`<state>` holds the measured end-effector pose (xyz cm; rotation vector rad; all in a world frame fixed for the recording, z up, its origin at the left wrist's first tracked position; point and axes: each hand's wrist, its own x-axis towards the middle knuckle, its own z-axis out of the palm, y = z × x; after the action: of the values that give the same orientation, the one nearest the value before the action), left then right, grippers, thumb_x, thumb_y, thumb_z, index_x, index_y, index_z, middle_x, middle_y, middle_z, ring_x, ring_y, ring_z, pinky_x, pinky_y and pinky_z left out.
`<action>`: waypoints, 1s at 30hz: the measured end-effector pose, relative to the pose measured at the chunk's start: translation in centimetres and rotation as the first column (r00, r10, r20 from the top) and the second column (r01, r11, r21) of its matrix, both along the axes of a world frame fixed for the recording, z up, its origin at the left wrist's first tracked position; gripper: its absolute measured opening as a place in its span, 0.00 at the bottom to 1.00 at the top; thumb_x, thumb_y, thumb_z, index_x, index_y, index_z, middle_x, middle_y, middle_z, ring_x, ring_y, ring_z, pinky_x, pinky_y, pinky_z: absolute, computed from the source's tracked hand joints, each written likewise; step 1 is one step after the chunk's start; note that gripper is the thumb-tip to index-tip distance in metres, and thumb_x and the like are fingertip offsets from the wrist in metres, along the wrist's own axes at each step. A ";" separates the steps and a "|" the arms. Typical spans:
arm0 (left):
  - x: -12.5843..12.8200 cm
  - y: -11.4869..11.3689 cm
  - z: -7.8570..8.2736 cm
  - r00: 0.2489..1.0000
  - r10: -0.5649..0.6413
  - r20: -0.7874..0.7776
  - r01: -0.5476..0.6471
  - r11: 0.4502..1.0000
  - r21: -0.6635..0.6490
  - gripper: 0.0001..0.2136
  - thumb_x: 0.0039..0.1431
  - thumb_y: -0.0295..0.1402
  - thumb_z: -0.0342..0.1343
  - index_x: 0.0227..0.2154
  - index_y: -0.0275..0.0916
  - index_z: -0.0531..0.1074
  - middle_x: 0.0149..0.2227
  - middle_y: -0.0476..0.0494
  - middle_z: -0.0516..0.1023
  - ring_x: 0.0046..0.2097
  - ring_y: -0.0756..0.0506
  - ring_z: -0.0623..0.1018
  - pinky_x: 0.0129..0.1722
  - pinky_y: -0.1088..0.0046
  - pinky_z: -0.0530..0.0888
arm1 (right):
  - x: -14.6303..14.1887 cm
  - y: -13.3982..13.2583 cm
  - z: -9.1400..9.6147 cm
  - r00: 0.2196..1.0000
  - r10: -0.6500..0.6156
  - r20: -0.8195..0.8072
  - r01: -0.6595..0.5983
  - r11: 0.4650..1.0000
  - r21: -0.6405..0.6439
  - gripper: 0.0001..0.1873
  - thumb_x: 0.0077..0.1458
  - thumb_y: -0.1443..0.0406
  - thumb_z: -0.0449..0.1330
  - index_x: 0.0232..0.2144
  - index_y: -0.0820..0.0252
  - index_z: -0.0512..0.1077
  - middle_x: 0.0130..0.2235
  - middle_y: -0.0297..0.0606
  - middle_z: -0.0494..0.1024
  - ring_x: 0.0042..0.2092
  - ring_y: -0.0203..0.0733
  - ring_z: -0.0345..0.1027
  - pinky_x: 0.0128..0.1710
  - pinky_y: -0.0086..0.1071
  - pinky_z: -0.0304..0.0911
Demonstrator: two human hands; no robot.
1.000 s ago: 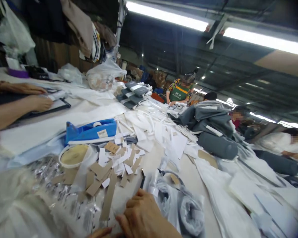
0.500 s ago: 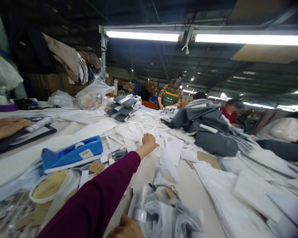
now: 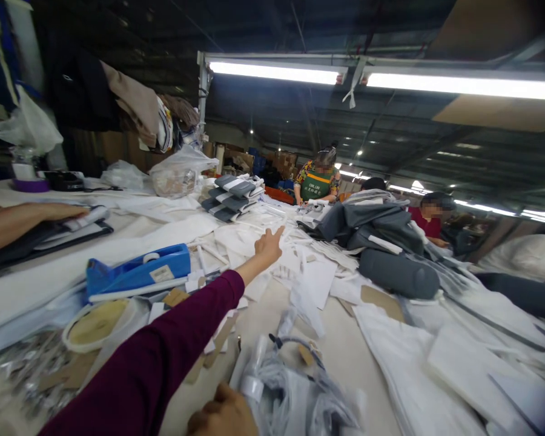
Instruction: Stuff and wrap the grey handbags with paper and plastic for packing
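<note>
Strip lights [image 3: 277,72] hang over a long worktable [image 3: 345,357], presumably set there so that people along it see their work. Nearest, the right hand [image 3: 224,415] curls just beside a clear plastic bag of grey fabric [image 3: 281,384], probably to keep it in place; its fingers are partly out of view, so I cannot tell whether they grip the bag's edge. That bag lies at the near middle of the table, below the outstretched left arm in its purple sleeve [image 3: 163,342]. Left of the sleeve, a round white-rimmed tub [image 3: 95,327] and a blue tape dispenser [image 3: 140,269] sit side by side, likely for easy reach. Further out, the left hand [image 3: 267,247] hangs over white strips [image 3: 236,242], one finger stretched forward; whether the others pinch anything, I cannot tell. At far left, another person's hand [image 3: 49,212] lies on folded dark fabric [image 3: 59,242], perhaps holding it flat. Beyond, banded grey pieces [image 3: 234,197] are stacked, seemingly to stay countable, and a person in a green apron [image 3: 317,188] bends over the far end.
</note>
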<state>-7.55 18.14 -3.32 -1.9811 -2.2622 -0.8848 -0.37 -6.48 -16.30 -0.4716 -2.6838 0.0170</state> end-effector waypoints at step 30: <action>-5.3 -36.2 -12.0 0.106 -0.087 0.991 0.480 0.877 0.026 0.28 0.38 0.20 0.52 0.48 0.37 0.72 0.38 0.47 0.69 0.28 0.53 0.64 0.27 0.77 0.60 | 3.6 -3.1 7.4 0.975 0.211 -0.063 -0.220 0.942 -0.252 0.15 0.57 0.79 0.48 0.23 0.61 0.62 0.23 0.32 0.61 0.27 0.33 0.55 0.35 0.36 0.55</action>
<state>-12.81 -18.02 -15.32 -2.3667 -2.5198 -2.8125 3.22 -9.62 -8.91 -0.2466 -2.6961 0.4384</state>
